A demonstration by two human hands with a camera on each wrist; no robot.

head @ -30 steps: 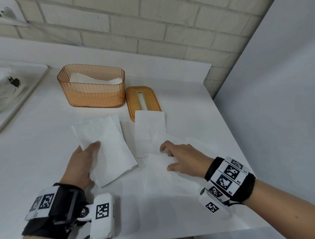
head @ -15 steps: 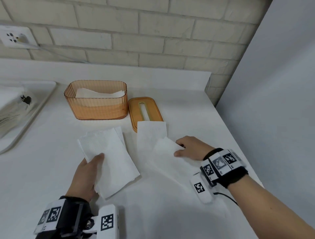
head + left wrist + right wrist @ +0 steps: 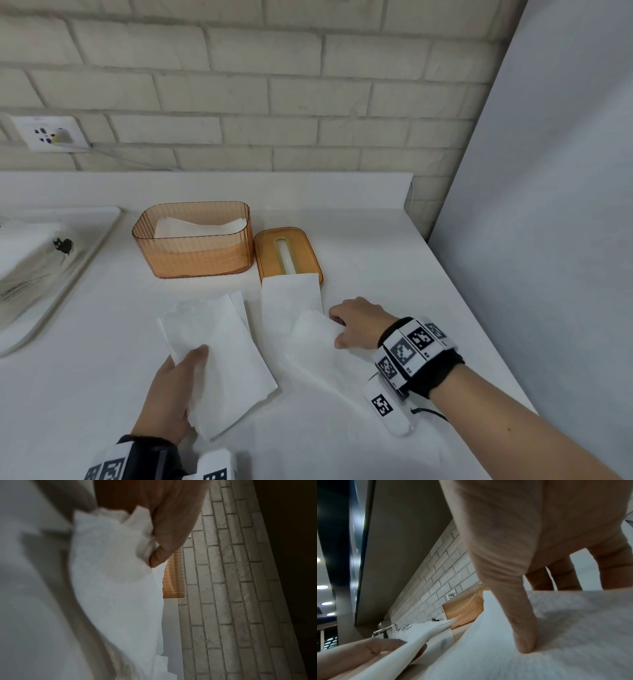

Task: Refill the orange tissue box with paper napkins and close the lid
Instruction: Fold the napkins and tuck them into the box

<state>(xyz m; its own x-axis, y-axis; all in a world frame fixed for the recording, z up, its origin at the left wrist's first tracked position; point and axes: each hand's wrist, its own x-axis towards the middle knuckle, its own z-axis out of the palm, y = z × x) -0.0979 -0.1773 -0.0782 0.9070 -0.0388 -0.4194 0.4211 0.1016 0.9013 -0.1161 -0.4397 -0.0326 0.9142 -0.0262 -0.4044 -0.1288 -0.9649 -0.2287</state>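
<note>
The orange tissue box [image 3: 191, 240] stands open at the back of the counter with white napkins inside. Its orange lid [image 3: 287, 253] lies flat just to the right, slot up. My left hand [image 3: 181, 387] pinches the near corner of a stack of napkins [image 3: 219, 359], thumb on top. One napkin [image 3: 291, 305] lies flat below the lid, covering its near edge. My right hand [image 3: 356, 325] grips the far right edge of another napkin [image 3: 318, 353] and lifts it a little. In the right wrist view my thumb [image 3: 522, 628] presses on this napkin [image 3: 573, 628], with the fingers behind its edge.
A white tray [image 3: 85, 260] at the left holds a wrapped tissue pack [image 3: 30, 267]. A wall socket [image 3: 51, 135] sits in the brick wall behind. A grey panel [image 3: 548, 240] rises along the counter's right edge, close to my right wrist.
My right hand has moved from the near part of the right napkin to its far right edge and raised that edge. My left hand keeps hold of the stack. The view has tilted upward.
</note>
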